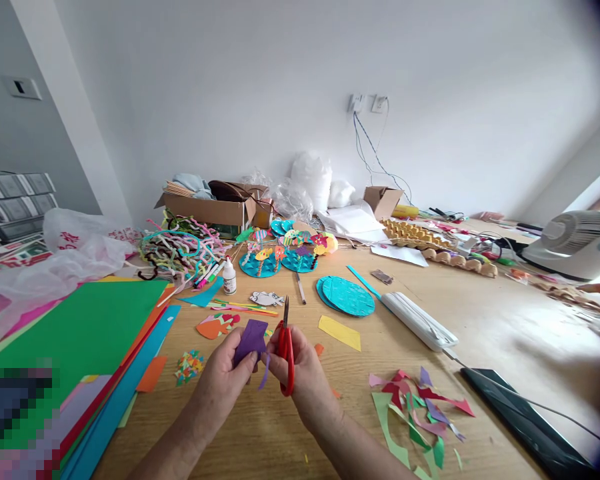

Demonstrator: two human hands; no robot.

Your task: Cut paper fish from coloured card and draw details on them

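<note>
My left hand [225, 367] pinches a piece of purple paper [251, 340] over the middle of the table. Red-handled scissors [287, 357] are gripped in my right hand [303, 367], their dark blades pointing up and away from me. A thin purple strip [265, 373] hangs between the two hands, close to my right fingertips; whether it is still joined to the piece I cannot tell. Just beyond the hands lie orange and red paper shapes [211, 327], a paper fish cutout [267, 299] and a yellow paper piece [339, 332].
Coloured sheets [95, 333] are stacked at left, near small confetti bits [189, 367]. Paper scraps [420, 413] lie at right. Farther back are a glue bottle [229, 277], blue discs [347, 296], a white power strip [420, 320], pipe cleaners [185, 247] and decorated blue bases [260, 265].
</note>
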